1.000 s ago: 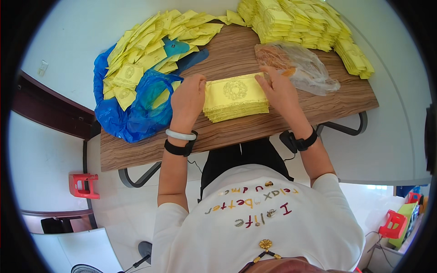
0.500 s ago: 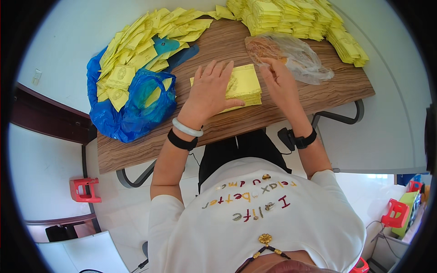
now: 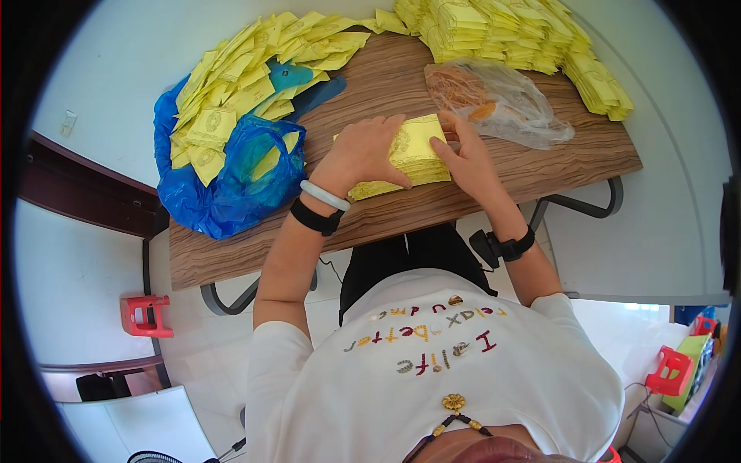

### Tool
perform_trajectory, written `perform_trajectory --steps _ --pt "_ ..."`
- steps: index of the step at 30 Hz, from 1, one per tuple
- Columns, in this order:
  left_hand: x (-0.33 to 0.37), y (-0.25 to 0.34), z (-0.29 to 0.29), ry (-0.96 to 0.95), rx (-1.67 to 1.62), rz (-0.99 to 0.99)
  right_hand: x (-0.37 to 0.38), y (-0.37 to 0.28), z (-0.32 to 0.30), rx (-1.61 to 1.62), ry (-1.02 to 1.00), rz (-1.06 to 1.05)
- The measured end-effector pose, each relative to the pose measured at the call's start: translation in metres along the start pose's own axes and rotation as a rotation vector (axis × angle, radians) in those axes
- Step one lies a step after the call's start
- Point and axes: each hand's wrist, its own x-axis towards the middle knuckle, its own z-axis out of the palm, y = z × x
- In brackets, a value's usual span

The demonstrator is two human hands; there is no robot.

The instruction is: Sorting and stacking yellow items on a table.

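Head view: my left hand [image 3: 359,154] is lying across the left part of a yellow stack [image 3: 423,143], its thumb pressing the near side and its fingers reaching over to the far edge, so it is clamping around the stack. My right hand [image 3: 467,158] is gripping the right end, the thumb lying on top by the edge; its other fingertips are curling out of sight, so I can't be sure how far under or behind they are going. The stack is sitting near the front edge of the brown table [image 3: 571,174], between both hands, its upper face showing a round printed design.

To my left, a blue bag [image 3: 228,210] is slumping at the table's edge, with a heap of loose yellow packets [image 3: 255,69] spilling up behind it. A blue sheet [image 3: 320,98] is poking out beside the heap. Beyond my right hand, a clear bag [image 3: 532,116] is lying crumpled, with orange strands [image 3: 459,89] showing inside. Yellow bundles [image 3: 494,35] are standing piled along the far right.

I am wearing a pale bangle [image 3: 325,195] and a black strap [image 3: 312,217] on my left wrist, and another strap [image 3: 515,245] on my right.
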Motion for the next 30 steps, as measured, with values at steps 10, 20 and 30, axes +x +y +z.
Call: perform_trajectory --steps 10,20,30 --pt "0.005 -0.007 0.013 0.087 0.038 0.037 -0.001 0.023 0.01 0.055 -0.017 -0.061" --pt "0.0 0.001 0.005 -0.017 0.065 -0.007 -0.01 0.014 -0.002 0.031 -0.012 -0.018" --pt "-0.01 0.009 -0.007 0.075 0.171 -0.012 -0.042 0.03 -0.02 -0.02 0.211 0.019"
